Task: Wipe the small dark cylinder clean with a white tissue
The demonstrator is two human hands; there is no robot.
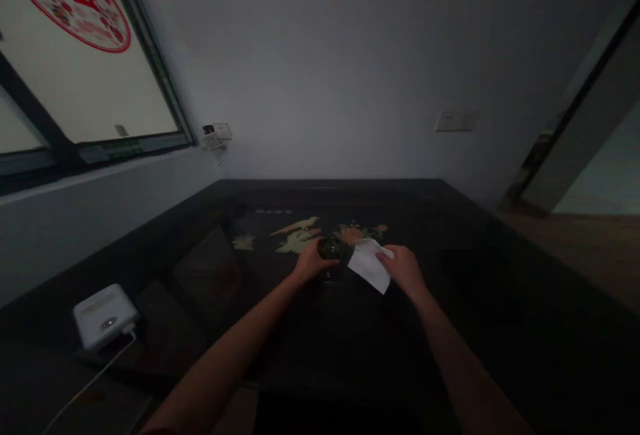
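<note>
Left hand (311, 263): grip curled around glass (332, 249). Right hand (403, 268): grip pinching 1 tissue (371, 264) above desk (350, 348).

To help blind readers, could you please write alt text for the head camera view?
A person's left hand grips a small, round, glassy object and the right hand holds a white sheet, perhaps tissue, over a dark table with a bird-and-flower design. A white device with a cable sits at the left.
</note>
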